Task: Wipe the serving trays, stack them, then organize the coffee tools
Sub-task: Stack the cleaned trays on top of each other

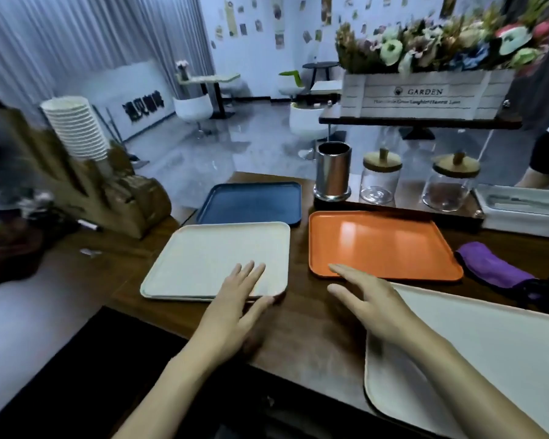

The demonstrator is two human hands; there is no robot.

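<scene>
Fingers: the left fingers lie straight and slightly spread, flat on a tray. The right fingers are stretched out, loosely apart, holding nothing.
Left hand: rests on the near right corner of the pale cream rectangular plastic tray, thumb at its near edge.
Right hand: hovers over the dark wooden counter, fingertips at the near left corner of the orange rectangular plastic tray. Whether they touch it, I cannot tell.
Other trays: a dark blue rectangular tray lies just beyond the cream one. A second, large cream tray lies near right, under the right forearm.
Cloth: a bunched purple wiping cloth lies just right of the orange tray.
Key relation: the cloth lies far and right of the right fingertips, across the orange tray's long left-right axis. The right hand is much the nearer.
Stage: probably early, since the trays lie unstacked and neither hand holds the cloth.
Coffee tools: a steel cylinder and two wooden-lidded glass jars stand at the far side.
</scene>
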